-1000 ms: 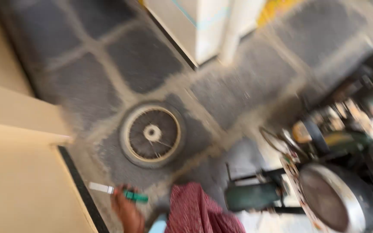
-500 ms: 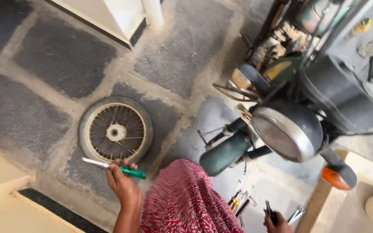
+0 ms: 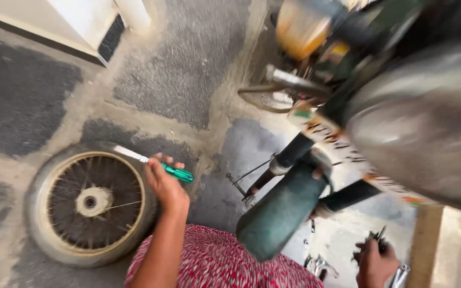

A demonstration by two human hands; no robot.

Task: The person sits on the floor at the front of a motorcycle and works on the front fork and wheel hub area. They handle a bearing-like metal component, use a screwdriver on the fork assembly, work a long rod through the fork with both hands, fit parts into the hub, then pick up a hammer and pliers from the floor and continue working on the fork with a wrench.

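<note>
Head view showed the left hand (image 3: 165,184) with its fingers (image 3: 162,158) curled around a screwdriver (image 3: 153,162), gripping the translucent green handle; the flat steel blade stuck out past the knuckles, over the rim of a wheel (image 3: 89,201). That wheel lay flat on the floor (image 3: 182,69) just beyond the fingertips: dusty tyre, tan rim, thin dark spokes, pale round hub. The floor was rough grey stone slabs with sandy joints. The right hand (image 3: 374,263) was closed around a bunch of dark metal tools (image 3: 375,238) (their kind was too blurred to tell), with shiny metal pieces (image 3: 320,264) lying just beside its fingers. Between the hands hung a smooth green mudguard (image 3: 284,213) on black fork tubes, under a motorcycle (image 3: 417,133) with a rounded grey metal body. A red patterned cloth (image 3: 225,264) covered the lap. Compared with half a second before, the camera had closed in: the wheel and motorcycle looked larger, and the left hand held the screwdriver nearer the rim.
</note>
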